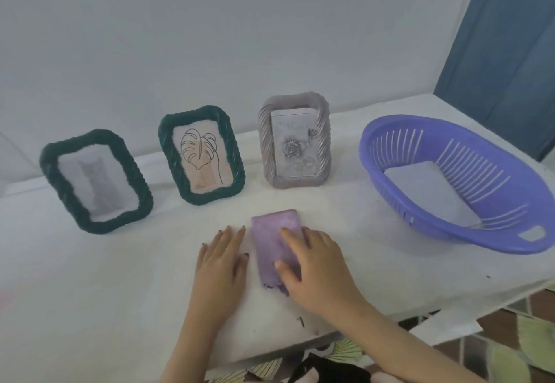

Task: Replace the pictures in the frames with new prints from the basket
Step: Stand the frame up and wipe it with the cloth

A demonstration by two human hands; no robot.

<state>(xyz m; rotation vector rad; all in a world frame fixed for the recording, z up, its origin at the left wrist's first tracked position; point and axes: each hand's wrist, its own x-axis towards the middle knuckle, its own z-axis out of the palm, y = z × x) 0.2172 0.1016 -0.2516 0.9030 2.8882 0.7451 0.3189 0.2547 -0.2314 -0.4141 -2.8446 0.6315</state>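
Lilac backing piece point(271, 241) pinned flat to the white table point(90, 277), left of the basket point(468, 238), under the straight, spread fingers of the right hand point(315, 265). Left hand point(220, 258) laid open, palm down, on the table just left of that piece, holding nothing. Nearest the basket's left side, grey frame point(265, 148) stood upright with a rose print point(295, 148) sitting loose and proud of its top edge; judged part done, back probably not yet refitted. Farther left of the basket, two dark green frames: one point(234, 154) with a leaf drawing point(199, 157), the farthest point(60, 184) with a faint cat picture point(96, 184); old or new, could not tell. Inside the basket, one white sheet point(432, 190); judged at least one swap outstanding.
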